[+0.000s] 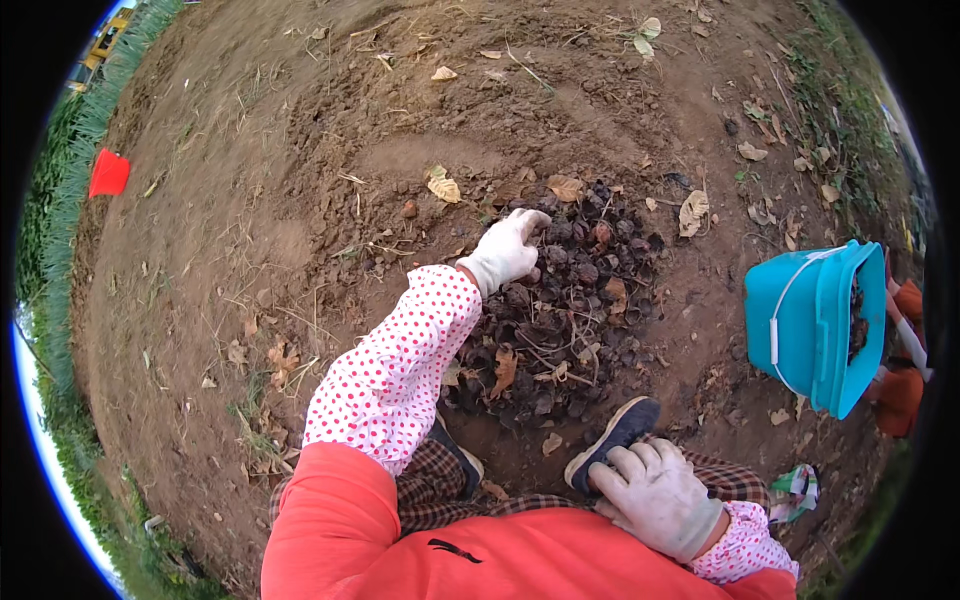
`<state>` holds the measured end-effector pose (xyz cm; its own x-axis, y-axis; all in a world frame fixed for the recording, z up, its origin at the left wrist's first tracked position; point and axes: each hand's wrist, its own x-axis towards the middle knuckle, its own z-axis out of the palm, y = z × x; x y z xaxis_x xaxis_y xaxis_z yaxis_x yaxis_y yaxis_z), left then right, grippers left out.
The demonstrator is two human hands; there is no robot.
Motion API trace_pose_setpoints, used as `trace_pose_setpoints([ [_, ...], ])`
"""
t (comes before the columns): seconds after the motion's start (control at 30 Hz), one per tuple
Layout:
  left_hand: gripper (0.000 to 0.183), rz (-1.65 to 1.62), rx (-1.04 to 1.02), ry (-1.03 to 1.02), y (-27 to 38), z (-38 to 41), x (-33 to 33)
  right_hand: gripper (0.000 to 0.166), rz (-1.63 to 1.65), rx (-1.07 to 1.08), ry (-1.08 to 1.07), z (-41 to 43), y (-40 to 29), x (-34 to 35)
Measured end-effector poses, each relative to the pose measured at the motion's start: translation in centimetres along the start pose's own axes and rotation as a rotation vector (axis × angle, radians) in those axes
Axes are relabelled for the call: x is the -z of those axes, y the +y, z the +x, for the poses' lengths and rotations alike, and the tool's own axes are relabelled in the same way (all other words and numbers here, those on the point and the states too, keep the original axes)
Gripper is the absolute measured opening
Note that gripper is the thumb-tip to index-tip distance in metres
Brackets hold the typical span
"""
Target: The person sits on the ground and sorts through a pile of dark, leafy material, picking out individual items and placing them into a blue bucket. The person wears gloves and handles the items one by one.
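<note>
A pile of dark, shrivelled husks (pixel 555 300), mixed with dry leaves and thin stems, lies on the soil in front of my feet. My left hand (pixel 510 247), in a whitish glove, reaches to the upper left part of the pile; its fingertips curl down at the husks, and whether they grip one cannot be told. Over my right knee rests my right hand (pixel 656 491), in a soiled glove, with loosely bent fingers and nothing seen in it. Both forearms wear white sleeves with red dots. Reddish husks (pixel 602 232) show near the top of the pile.
To the right stands a teal plastic bucket (pixel 795 322) with a white-gripped handle and dark matter inside. Another person's orange clothing (pixel 898 401) shows behind it. A crumpled packet (pixel 796 491) lies by my right knee. A red container (pixel 109 173) sits far left beside green plants.
</note>
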<state>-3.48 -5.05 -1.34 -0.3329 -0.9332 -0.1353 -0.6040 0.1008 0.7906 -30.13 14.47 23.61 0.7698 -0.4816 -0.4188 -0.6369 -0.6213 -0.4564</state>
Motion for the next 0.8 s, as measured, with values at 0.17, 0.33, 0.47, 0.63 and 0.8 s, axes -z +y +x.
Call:
trace_pose_setpoints([
  [0.17, 0.071, 0.234, 0.431, -0.075, -4.9, 4.8, 0.6, 0.044, -0.014, 0.010, -0.017, 0.4, 0.3, 0.1],
  [0.33, 0.055, 0.395, 0.392, -0.049, -3.7, 3.5, -2.4, 0.044, -0.006, -0.009, 0.019, 0.2, 0.9, -0.2],
  [0.47, 0.054, 0.337, 0.296, -0.030, -3.2, 1.5, -3.3, 0.045, 0.018, -0.030, 0.003, 0.1, 0.7, 0.0],
  [0.63, 0.054, -0.426, 0.213, 0.089, -3.4, -1.2, -1.1, 0.044, 0.032, -0.028, -0.004, -0.4, 0.1, 0.3],
  [0.8, 0.055, -0.893, 0.117, -0.174, 5.8, -4.1, 4.2, 0.050, 0.208, -0.064, 0.346, -1.0, -0.6, 1.5],
])
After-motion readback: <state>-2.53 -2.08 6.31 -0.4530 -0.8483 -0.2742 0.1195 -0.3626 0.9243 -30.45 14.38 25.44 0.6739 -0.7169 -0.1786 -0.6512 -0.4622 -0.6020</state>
